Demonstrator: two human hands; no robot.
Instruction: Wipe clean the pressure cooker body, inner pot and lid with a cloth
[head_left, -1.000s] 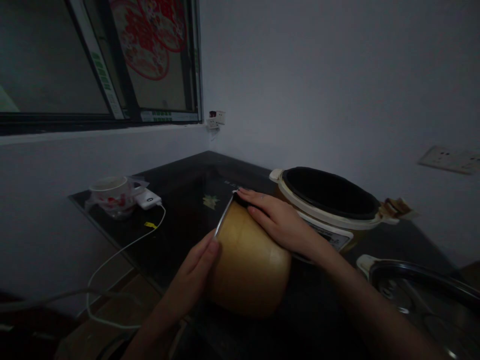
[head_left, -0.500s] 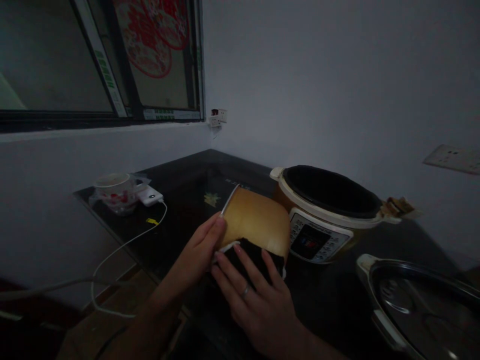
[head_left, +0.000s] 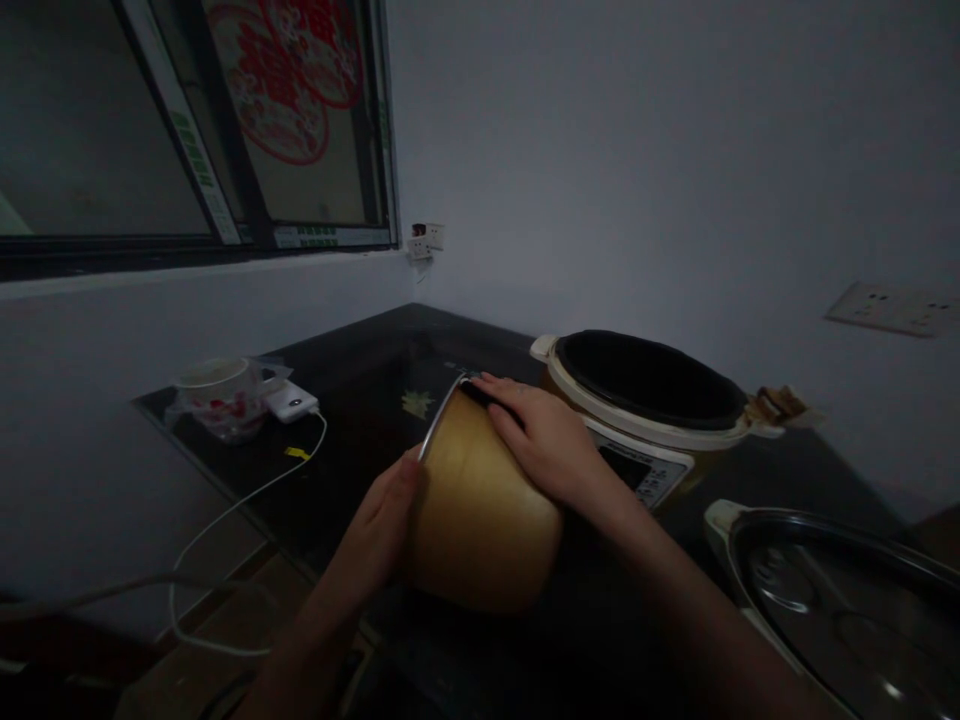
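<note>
A gold-coloured inner pot (head_left: 480, 510) is tipped on its side over the dark tabletop, its pale rim turned to the left. My left hand (head_left: 386, 510) grips that rim from the near left side, the thumb on the outer wall. On the pot's far upper side lies my right hand (head_left: 544, 430), pressing a black cloth (head_left: 480, 393) against the wall close to the rim. Most of the cloth is hidden beneath the fingers. Just behind the right hand stands an electric pressure cooker (head_left: 637, 385) without its lid, with a dark interior.
The cooker's lid (head_left: 840, 610) lies at the right front. At the left of the black table (head_left: 352, 375) are a plastic-wrapped tub (head_left: 217, 400) and a white charger (head_left: 291, 402) with a trailing cable (head_left: 225, 515). Wall sockets (head_left: 885, 308) are at right.
My right hand and the black cloth have moved from the pot's near side up to its far side by the rim. The pot has shifted slightly left and nearer, still in my left hand.
</note>
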